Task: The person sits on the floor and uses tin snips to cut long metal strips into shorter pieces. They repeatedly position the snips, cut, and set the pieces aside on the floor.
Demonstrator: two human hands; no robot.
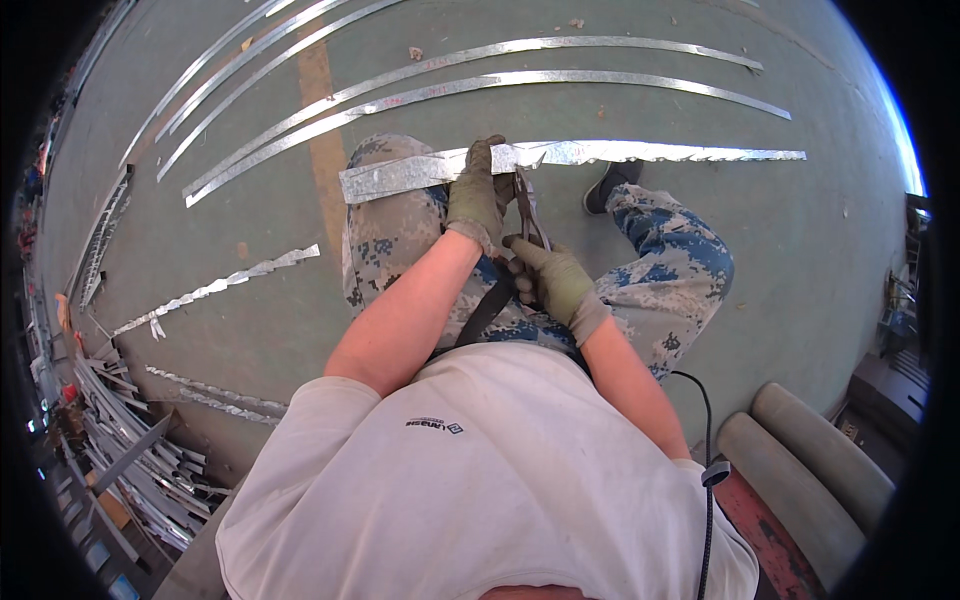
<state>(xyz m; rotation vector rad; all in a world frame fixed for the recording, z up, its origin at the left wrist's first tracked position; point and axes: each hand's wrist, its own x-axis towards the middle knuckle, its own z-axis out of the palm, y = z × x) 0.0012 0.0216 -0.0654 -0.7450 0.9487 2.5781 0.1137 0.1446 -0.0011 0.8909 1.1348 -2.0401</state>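
A long, shiny sheet-metal strip (600, 151) lies crosswise in front of me, over my bent left knee. Its right part is narrow with a ragged, twisted edge. My gloved left hand (477, 196) is closed around the wider left part, its fingers reaching over the far edge. Just right of it, tin snips (527, 207) point away from me, their blades up against the strip's near edge. My gloved right hand (556, 281) grips the handles of the snips near my lap. The blade tips are partly hidden at the metal.
Several flat metal strips (600, 75) lie on the green floor ahead. Jagged offcuts (215, 287) lie to the left, near a heap of scrap strips (140, 450). Two thick grey cylinders (800, 470) and a black cable (709, 420) are at the right.
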